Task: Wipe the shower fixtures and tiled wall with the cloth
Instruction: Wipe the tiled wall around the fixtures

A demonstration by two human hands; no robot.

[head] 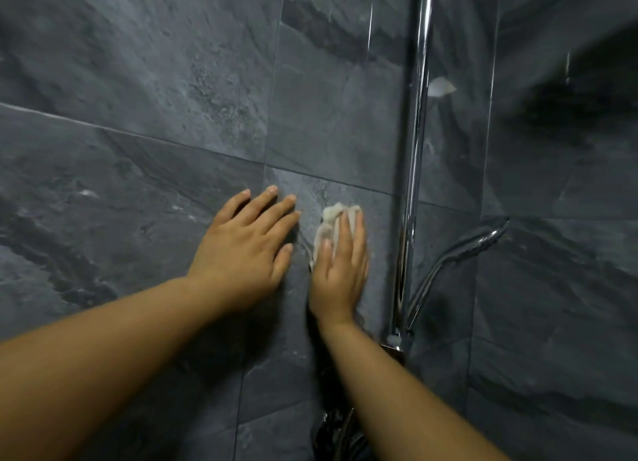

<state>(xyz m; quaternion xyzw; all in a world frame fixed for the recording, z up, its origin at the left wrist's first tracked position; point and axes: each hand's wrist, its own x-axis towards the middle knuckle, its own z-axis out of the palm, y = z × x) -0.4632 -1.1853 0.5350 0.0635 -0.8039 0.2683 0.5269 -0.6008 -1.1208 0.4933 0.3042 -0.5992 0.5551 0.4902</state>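
A small white cloth lies against the dark grey tiled wall. My right hand presses it flat to the tile with straight fingers, and the cloth bunches out above the fingertips and to their left. My left hand rests flat on the wall just left of it, fingers spread. To the right a chrome vertical shower rail runs up the wall. A chrome hand shower head hangs beside the rail's lower part.
The rail's lower bracket sits close to my right forearm. A dark metal fitting shows below, partly behind that arm. The wall turns a corner at the right, where a second tiled face begins.
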